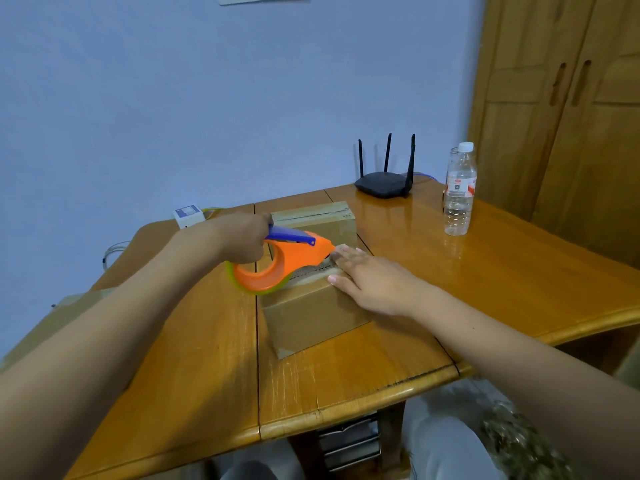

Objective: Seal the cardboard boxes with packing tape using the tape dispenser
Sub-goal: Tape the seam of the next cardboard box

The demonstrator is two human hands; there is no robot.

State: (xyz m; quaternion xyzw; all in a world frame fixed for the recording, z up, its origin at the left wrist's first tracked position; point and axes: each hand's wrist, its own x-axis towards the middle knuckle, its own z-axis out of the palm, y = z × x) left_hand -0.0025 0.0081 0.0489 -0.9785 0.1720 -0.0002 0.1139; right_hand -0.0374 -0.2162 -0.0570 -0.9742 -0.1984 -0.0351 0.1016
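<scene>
Wooden desk (398,348), glossy, scratched near its front edge. Directly on it: near cardboard box (311,317) at centre; second cardboard box (322,220) just behind; black router (384,183) at rear; clear water bottle (460,192) upright, right of the router.

Blue wall (138,98) w/ wood wardrobe (561,116) behind wood table (519,271).

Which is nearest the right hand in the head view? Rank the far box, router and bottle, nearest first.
From the right hand:
1. Far box, just beyond the hand, behind the box it presses.
2. Router, at the table's back edge.
3. Bottle, off to the right; close to the router's distance, so this order is loose.
</scene>
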